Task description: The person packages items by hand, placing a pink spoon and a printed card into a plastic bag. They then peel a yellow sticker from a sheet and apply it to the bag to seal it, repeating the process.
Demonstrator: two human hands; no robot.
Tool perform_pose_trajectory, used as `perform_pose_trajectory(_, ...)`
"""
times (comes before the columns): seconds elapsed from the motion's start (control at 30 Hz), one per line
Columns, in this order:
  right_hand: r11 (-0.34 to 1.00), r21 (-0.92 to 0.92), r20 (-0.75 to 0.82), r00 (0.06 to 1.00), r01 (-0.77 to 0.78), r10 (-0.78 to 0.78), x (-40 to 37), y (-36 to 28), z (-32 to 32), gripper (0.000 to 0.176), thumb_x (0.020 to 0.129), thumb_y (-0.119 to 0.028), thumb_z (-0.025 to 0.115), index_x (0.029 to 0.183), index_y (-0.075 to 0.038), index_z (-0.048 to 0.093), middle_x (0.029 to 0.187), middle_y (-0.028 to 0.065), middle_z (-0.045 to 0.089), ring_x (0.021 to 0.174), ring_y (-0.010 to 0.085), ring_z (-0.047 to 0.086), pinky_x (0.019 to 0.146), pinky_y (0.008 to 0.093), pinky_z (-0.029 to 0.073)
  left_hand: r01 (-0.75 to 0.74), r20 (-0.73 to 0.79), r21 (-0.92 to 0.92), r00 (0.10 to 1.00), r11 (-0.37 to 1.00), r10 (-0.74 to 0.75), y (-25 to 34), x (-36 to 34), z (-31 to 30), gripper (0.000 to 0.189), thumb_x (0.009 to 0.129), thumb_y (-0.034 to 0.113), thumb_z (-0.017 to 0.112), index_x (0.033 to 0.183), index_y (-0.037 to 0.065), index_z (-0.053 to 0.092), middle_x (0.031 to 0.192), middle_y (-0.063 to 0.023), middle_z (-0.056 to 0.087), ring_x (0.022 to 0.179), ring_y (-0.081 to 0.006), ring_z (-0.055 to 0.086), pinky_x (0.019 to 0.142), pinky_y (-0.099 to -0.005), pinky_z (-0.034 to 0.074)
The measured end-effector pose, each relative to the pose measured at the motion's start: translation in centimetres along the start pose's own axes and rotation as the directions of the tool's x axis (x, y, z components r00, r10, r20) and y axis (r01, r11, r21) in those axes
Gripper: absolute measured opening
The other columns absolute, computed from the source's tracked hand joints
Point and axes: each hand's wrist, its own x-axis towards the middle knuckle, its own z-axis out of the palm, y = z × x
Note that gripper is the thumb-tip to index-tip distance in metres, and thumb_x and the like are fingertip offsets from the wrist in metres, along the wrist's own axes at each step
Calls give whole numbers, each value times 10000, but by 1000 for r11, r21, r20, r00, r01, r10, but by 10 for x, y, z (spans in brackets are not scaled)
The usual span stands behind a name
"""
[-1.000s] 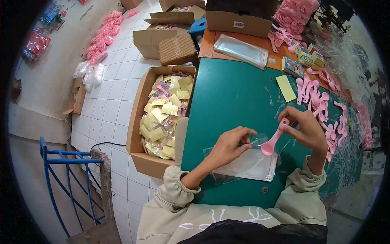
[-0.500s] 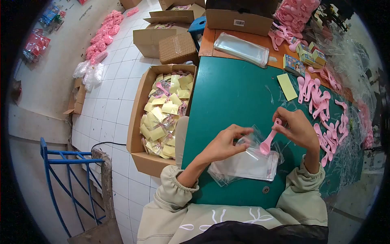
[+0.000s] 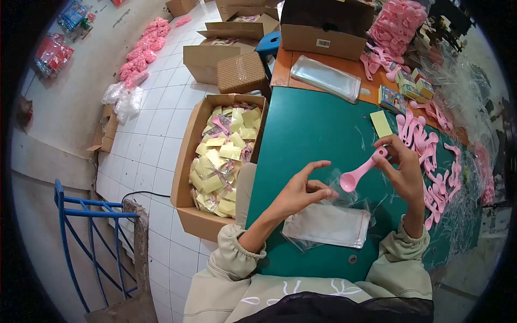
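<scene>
A pink plastic measuring spoon is pinched by the end of its handle in my right hand, its bowl pointing left and down. Facing it is my left hand, index finger stretched out, thumb and another fingertip close together on a thin clear plastic bag. The film is hard to make out behind the spoon's bowl. Below both hands, a stack of clear plastic bags lies on the green tabletop.
Many pink spoons lie at the right, near a yellow card and small boxes. More clear bags lie at the back. A carton of packed spoons and yellow cards stands left of the table.
My right hand has raised and tilted the spoon, its bowl swinging left. My left hand's fingers have spread further. The view has shifted slightly.
</scene>
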Motion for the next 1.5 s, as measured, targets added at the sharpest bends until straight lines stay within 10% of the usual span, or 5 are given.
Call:
perform_pose_trajectory(0.57, 985, 159, 57, 995, 70, -80, -5, -2, 27, 263, 813, -85, 656, 972, -4, 463, 754, 98, 651, 654, 120, 623, 599, 244, 491, 43, -46, 65, 998, 997, -40, -2, 1, 2, 367, 933, 231, 527, 1222, 7, 490, 978, -54, 639, 859, -89, 565, 792, -242, 458)
perform_pose_trajectory(0.87, 805, 80, 289, 759, 587, -583, 4, -2, 34, 369, 899, -387, 529, 971, -26, 558, 1067, 173, 596, 970, 250, 579, 825, 356, 461, -70, -3, -96, 998, 993, 70, 7, -6, 7, 405, 984, 288, 389, 1098, -55, 570, 982, -127, 645, 876, -171, 631, 787, -273, 501)
perform_pose_trajectory(1.0, 912, 239, 230, 893, 334, -388, 25, 31, 18, 376, 876, -386, 553, 991, -35, 619, 1151, 159, 530, 1032, 313, 512, 868, 360, 424, -61, -10, -140, 998, 988, 60, 13, -8, 7, 412, 983, 289, 385, 1085, -67, 566, 973, -166, 644, 876, -217, 648, 786, -295, 520)
perform_pose_trajectory(1.13, 791, -609, -189, 957, 62, -221, 45, 116, -1, 285, 812, -162, 616, 1023, 24, 577, 1105, 184, 528, 1021, 349, 513, 820, 400, 441, -65, -14, -195, 998, 979, 63, 18, -8, 7, 370, 984, 246, 396, 1090, -64, 567, 969, -161, 641, 871, -203, 643, 778, -281, 522)
perform_pose_trajectory(1.5, 850, -521, -348, 929, -80, -126, 46, 118, -24, 217, 811, -70, 531, 1003, 28, 548, 797, 215, 597, 728, 334, 604, 686, 394, 470, -79, -6, -203, 997, 976, 80, 16, -7, 7, 338, 978, 211, 412, 1090, -68, 566, 994, -154, 630, 899, -201, 634, 808, -302, 525)
